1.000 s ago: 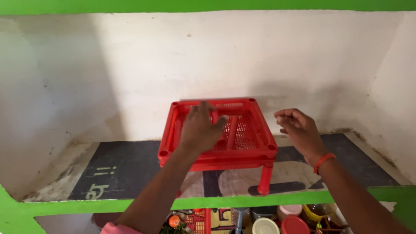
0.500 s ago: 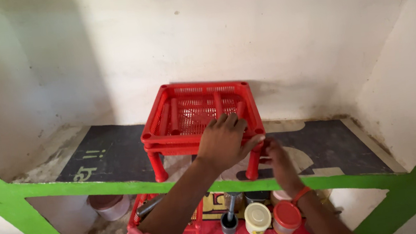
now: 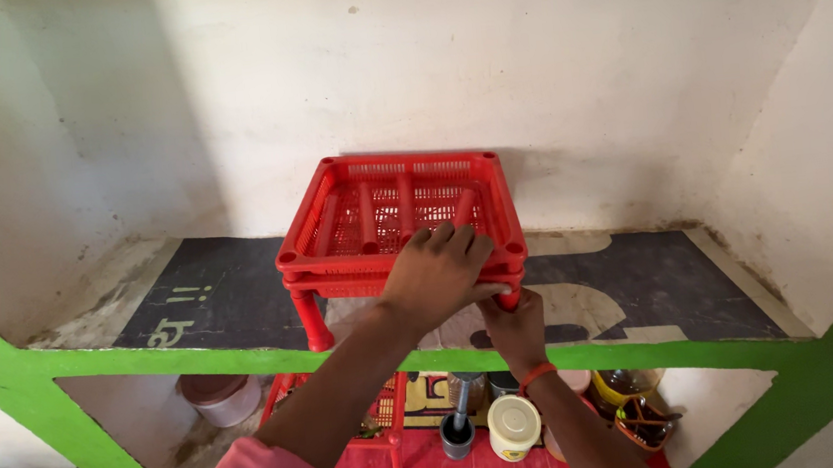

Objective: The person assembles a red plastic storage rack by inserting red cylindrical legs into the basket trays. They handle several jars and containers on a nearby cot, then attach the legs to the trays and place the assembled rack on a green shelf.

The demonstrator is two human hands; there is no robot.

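Left hand (image 3: 437,272) fingers spread, pressing down on red rack (image 3: 397,216). Right hand (image 3: 515,321) grips the leg (image 3: 510,298) at 5 o'clock, likely seating it.

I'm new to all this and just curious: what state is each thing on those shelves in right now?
Red rack: upright on the upper shelf, loose red tubes lying inside.
Left hand: pressed on the rack's front rim.
Right hand: wrapped round the front right leg.
Cream-lidded jar: closed, on the lower shelf.

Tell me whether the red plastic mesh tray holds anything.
Not empty: loose red tubes lie inside the red plastic mesh tray; left hand covers its front.
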